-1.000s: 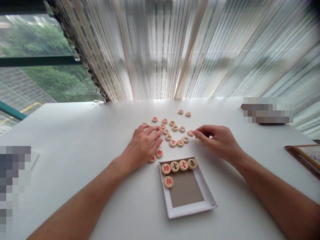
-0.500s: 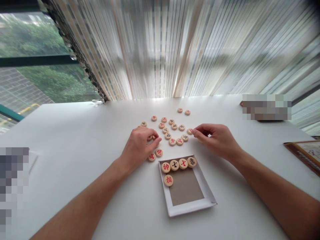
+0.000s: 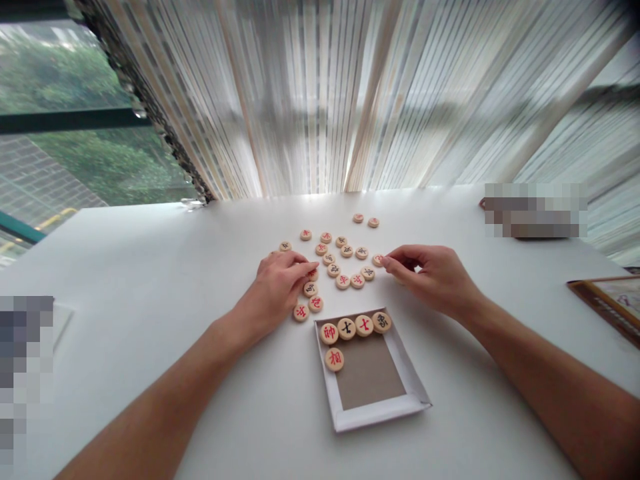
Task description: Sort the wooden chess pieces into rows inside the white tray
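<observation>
Wooden Chinese chess pieces lie scattered on the white table. My left hand (image 3: 277, 283) is over the group's left side, fingers stretched and palm down, partly covering a red-marked piece (image 3: 313, 275). Just below its fingertips is a black-marked piece (image 3: 311, 289). On the right, my right hand (image 3: 433, 273) has thumb and forefinger pinched at the edge of another red-marked piece (image 3: 379, 260), which rests on the table. Nearer me lies a shallow white box (image 3: 380, 413). Four pieces line its far side, and a red-marked piece (image 3: 335, 359) sits below the leftmost.
Two pieces, one of them a red-marked piece (image 3: 373, 223), lie apart toward the back. A brown-framed item (image 3: 605, 310) is at the right edge. Beyond the white table (image 3: 150, 267) hangs a striped curtain (image 3: 310, 100), with a window at left.
My left hand has shifted slightly left and turned, uncovering the black-marked piece beneath it. My right hand stays at the same piece. The box and its pieces look unchanged.
</observation>
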Demonstrator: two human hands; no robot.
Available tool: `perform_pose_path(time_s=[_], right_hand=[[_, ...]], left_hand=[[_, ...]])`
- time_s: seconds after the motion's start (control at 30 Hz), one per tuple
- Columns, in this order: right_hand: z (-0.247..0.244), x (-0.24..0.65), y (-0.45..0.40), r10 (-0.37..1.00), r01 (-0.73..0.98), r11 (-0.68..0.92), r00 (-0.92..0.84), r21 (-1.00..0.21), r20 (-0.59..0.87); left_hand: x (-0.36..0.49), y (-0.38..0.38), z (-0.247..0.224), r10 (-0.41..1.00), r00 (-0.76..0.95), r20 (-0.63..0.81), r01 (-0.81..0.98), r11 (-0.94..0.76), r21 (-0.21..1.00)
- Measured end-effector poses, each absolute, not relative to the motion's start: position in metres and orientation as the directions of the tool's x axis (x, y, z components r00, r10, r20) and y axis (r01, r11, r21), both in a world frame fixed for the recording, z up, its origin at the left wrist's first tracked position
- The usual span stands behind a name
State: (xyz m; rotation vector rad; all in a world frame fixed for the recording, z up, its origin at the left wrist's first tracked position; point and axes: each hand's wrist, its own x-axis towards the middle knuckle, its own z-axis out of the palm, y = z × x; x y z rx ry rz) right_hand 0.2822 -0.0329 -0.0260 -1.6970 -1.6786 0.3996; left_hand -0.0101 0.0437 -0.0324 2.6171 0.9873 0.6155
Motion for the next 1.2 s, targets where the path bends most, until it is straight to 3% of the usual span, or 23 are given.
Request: perform_pose_path(time_s=[0.27, 0.47, 0.6, 0.73, 0.93, 1.2], right_hand=[[-0.028, 0.282, -0.033, 0.960, 0.744, 0.094, 0.109, -0.661, 0.260], [-0.021, 0.273, -0.042, 0.938, 0.693, 0.137, 0.139, -0.708, 0.318], [-0.012, 0.249, -0.059, 0.970, 0.441, 0.188, 0.055, -0.878, 0.235], [-0.009, 0.226, -0.073, 0.996, 0.086, 0.076, -0.059, -0.993, 0.071], [-0.008, 0.217, -0.077, 0.994, -0.156, -0.067, -0.093, -0.985, -0.053], [0.002, 0.215, -0.079, 0.982, -0.281, -0.185, -0.084, -0.942, -0.168]], left_hand=[[-0.007, 0.044, -0.038, 0.706, 0.636, 0.312, 0.637, -0.708, 0.304], [-0.006, 0.022, -0.020, 0.653, 0.630, 0.420, 0.511, -0.756, 0.409], [0.002, -0.005, -0.011, 0.575, 0.708, 0.410, 0.372, -0.797, 0.476], [0.008, -0.021, -0.011, 0.525, 0.762, 0.379, 0.287, -0.798, 0.530], [0.009, -0.027, -0.007, 0.549, 0.749, 0.372, 0.188, -0.714, 0.675], [0.013, -0.031, -0.006, 0.727, 0.571, 0.382, 0.133, -0.541, 0.830]])
